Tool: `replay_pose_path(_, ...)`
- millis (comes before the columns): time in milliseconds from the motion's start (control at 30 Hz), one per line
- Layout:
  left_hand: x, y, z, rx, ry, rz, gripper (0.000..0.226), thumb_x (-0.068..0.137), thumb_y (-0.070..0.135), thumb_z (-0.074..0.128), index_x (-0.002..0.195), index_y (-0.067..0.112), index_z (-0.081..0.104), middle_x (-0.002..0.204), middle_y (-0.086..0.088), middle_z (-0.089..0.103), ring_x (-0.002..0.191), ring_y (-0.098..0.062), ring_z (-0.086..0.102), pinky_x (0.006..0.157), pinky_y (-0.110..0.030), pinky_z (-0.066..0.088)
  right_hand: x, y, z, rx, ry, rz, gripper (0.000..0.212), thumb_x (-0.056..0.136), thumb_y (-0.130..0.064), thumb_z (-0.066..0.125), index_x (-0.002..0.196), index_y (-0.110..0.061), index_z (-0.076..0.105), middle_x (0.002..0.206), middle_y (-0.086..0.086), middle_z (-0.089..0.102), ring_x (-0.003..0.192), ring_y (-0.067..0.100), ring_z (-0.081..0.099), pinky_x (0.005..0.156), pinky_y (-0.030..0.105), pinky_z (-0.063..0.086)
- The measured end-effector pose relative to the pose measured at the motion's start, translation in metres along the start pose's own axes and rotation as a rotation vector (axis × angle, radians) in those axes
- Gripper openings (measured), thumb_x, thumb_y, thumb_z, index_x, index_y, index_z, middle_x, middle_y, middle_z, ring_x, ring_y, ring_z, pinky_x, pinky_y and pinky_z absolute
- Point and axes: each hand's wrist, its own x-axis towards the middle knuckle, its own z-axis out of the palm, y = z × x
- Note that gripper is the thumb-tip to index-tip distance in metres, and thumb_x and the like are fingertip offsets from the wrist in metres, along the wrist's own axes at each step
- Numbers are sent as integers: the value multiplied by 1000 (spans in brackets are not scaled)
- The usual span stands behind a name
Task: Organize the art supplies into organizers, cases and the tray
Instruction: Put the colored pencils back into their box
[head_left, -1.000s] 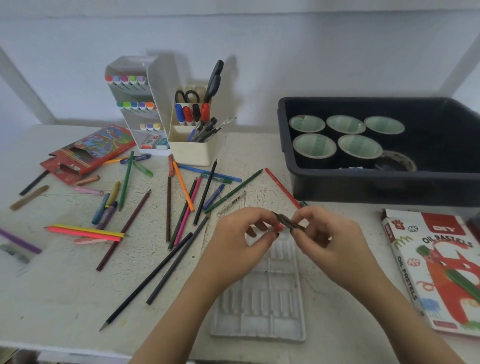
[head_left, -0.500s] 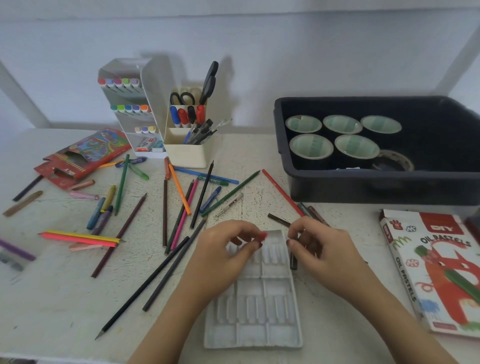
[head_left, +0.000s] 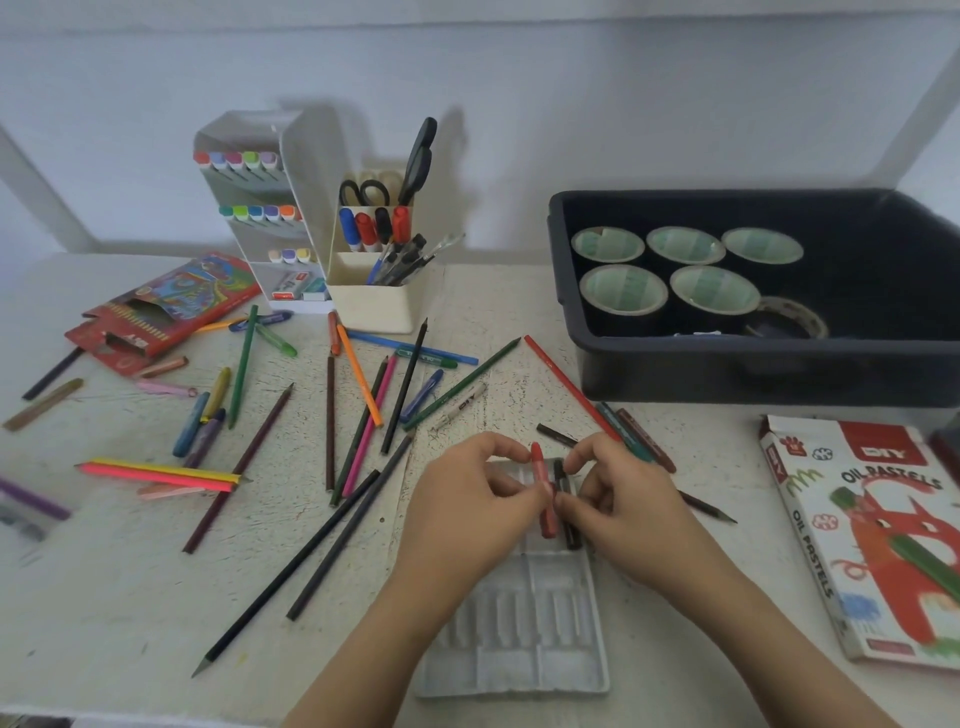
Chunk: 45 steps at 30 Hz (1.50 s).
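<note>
White worktop (head_left: 104, 597) strewn with coloured pencils (head_left: 359, 383); left hand (head_left: 467, 514) holds a red oil pastel (head_left: 544, 499) in a pinching grip over the pastel tray (head_left: 519, 654); right hand (head_left: 623, 514) curls by a dark pastel (head_left: 570, 525), grip unclear.

head view, looking forward-down, close over table (head_left: 519, 322)

Well to the right of the right grip (head_left: 623, 512), the oil pastels box (head_left: 883, 551) on the tabletop (head_left: 104, 597) carries the brand "DIY" in white on a red panel at its top. "OIL PASTELS" stands in dark letters just under it, and again down its side edge. Beyond the left grip (head_left: 467, 506), a white pen (head_left: 460, 405) bears "DIY" on its barrel. Far left of that grip, the print on the red pencil box (head_left: 171, 309) is too blurred to read.
</note>
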Motion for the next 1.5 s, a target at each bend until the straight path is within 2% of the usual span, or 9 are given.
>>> replay_pose_path(100,-2,4,4,148,27,-16,19,78,33,65,94,36,56,65,18,68,61,4,59,60,-22,46,-1,0,0,12,7,15,19,84,-19,67,87,-26,50,60,3,59,50,4,50,49,16,41)
replay_pose_path(300,-2,5,2,228,16,-26,20,77,39,66,94,38,55,64,24,66,62,7,58,60,-22,46,-2,0,-1,33,-38,57,20,86,-16,65,88,-28,49,63,1,61,51,1,51,50,14,40)
replay_pose_path(500,0,5,2,274,-18,-25,19,78,40,66,94,39,55,67,14,66,64,3,57,57,-21,42,-1,0,-2,74,-38,98,19,84,-14,66,88,-24,50,63,3,60,48,2,47,49,16,40)
replay_pose_path(700,5,5,1,285,-37,-27,21,78,39,68,95,38,56,65,14,64,67,4,56,58,-21,41,2,-1,-8,122,-38,117,14,91,-11,55,86,-23,52,48,-9,50,44,1,44,46,12,38)
replay_pose_path(1000,13,5,1,340,-96,-60,26,73,35,73,84,35,49,64,13,61,64,-1,56,57,-24,39,3,-2,-6,124,-33,144,9,92,-13,55,88,-21,53,54,-4,53,43,-2,46,45,10,39)
replay_pose_path(1167,13,5,3,380,-83,-34,25,75,36,71,88,35,50,65,13,60,65,0,55,57,-24,37,4,-1,-8,73,18,117,10,91,-14,56,86,-23,55,66,1,63,48,-2,49,47,10,40)
replay_pose_path(1333,9,-2,-2,220,-42,109,20,79,24,68,90,36,57,69,14,62,56,1,51,55,-22,41,10,5,-28,-162,237,108,5,90,-18,58,89,-23,57,80,-8,59,66,1,52,52,11,37)
replay_pose_path(1400,7,-9,-7,189,55,205,19,81,21,68,87,36,59,71,14,60,64,4,49,60,-18,38,13,12,-37,-330,308,145,11,91,-22,57,101,-21,59,92,-7,58,71,2,49,56,10,33)
replay_pose_path(1500,7,-24,-20,250,180,320,22,82,19,67,92,37,61,83,24,60,91,11,48,76,-8,33,16,20,-45,-453,296,255,31,92,-28,57,121,-19,60,116,0,56,86,6,44,74,19,39)
